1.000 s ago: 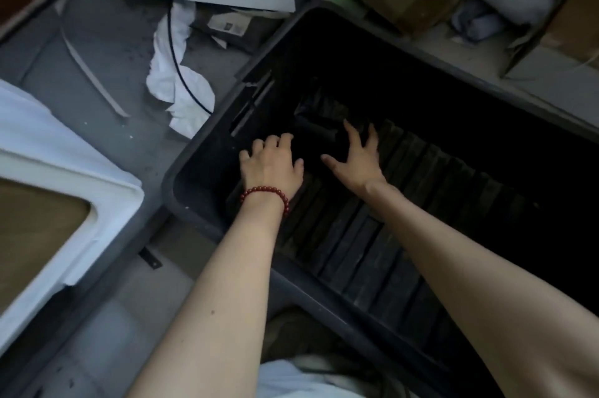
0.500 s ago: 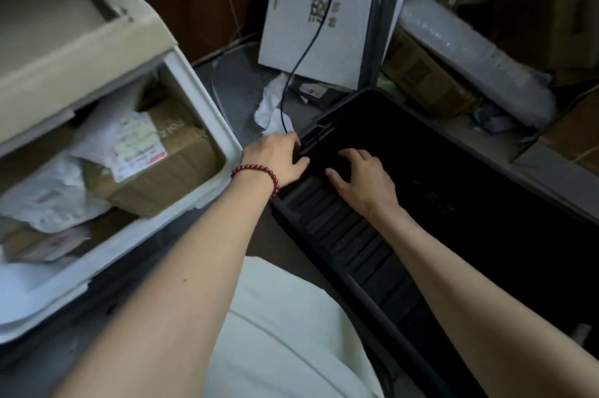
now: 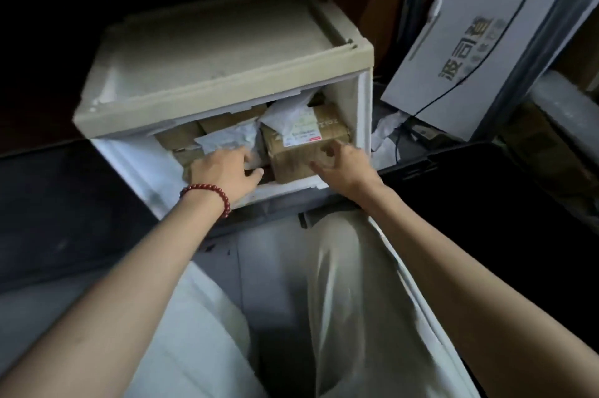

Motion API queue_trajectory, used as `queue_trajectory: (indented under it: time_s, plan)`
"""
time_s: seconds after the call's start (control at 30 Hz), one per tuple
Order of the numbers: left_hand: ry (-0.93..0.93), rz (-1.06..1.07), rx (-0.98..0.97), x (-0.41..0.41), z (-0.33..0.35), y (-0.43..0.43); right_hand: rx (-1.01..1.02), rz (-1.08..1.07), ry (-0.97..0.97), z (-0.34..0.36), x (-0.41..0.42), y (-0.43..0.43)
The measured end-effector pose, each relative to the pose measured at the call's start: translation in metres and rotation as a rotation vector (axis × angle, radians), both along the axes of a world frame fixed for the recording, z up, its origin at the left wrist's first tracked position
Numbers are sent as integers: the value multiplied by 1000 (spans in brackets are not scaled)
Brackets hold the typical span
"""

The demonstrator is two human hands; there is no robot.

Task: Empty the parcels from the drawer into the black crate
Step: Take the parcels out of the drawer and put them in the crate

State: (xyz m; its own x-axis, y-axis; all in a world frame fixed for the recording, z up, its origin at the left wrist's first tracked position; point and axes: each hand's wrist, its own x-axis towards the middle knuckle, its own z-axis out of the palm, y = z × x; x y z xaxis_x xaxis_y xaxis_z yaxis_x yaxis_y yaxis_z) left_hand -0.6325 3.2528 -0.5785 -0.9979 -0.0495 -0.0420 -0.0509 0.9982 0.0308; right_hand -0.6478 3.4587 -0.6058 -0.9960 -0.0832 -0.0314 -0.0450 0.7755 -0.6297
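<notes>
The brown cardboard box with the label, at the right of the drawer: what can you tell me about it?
The cardboard box is a brown parcel lying flat at the right end of the open white drawer, against its front wall. A white label with a red stripe sits on top, print too blurred to read. A white plastic mailer overlaps its back. The right hand touches its near top edge with spread fingers; no firm grip shows.

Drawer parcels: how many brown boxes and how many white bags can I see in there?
brown boxes: 3
white bags: 2
Total: 5 showing; more may hide underneath.
</notes>
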Motion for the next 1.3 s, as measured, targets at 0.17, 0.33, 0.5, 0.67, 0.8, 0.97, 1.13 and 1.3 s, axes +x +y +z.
queue_trajectory:
  time_s: [0.17, 0.33, 0.5, 0.67, 0.8, 0.97, 1.13, 1.3]
  plan:
    - [108, 148, 129, 7, 2, -36, -11, -7, 11, 8, -14, -51]
    - [106, 176, 155, 4, -20, -39, -27, -94, 79, 1, -24, -61]
    - [248, 149, 207, -20, -30, -25, -192, -198, 205, -4, -49, -63]
    - [362, 117, 284, -52, -40, -6, -358, -273, 245, -14, -68, -73]
    - [410, 121, 323, -73, -50, 2, -434, -314, 204, -19, -81, -71]
    - [441, 29, 301, -87, -55, 10, -558, -403, 190, -18, -92, -64]
    - [458, -12, 319, -90, -54, 12, -634, -408, 141, -20, -90, -61]
    - [433, -15, 339, -90, -53, 12, -749, -390, 55, -17, -85, -59]
